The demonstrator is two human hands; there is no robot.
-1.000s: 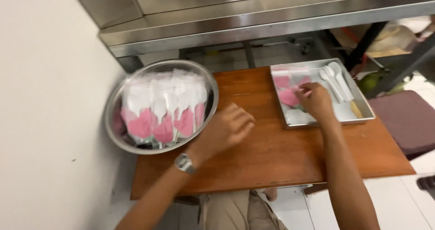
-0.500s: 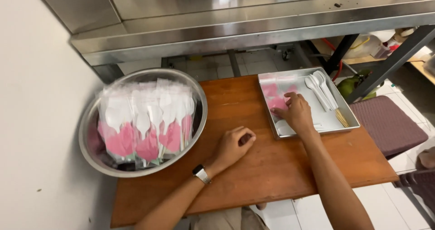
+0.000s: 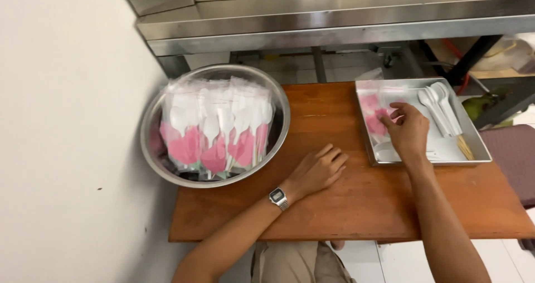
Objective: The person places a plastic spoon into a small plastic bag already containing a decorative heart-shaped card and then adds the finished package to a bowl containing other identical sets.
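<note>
Left hand: the left hand lies flat and empty, palm down, on the wooden table, fingers loose, a wristwatch just behind it; it has slid slightly right since the earlier frames.
Right hand: the right hand reaches into the metal tray, fingertips pinching at a pink napkin packet.
Packet: at the tray's left end, apparently lifting under the fingers where half a second ago the hand lay flatter over it, which suggests one packet is being picked out.
Tray contents: white plastic spoons to the right of the hand.
Bowl: the steel bowl, far left, packed with upright wrapped spoon-and-napkin sets, looks unchanged.
</note>
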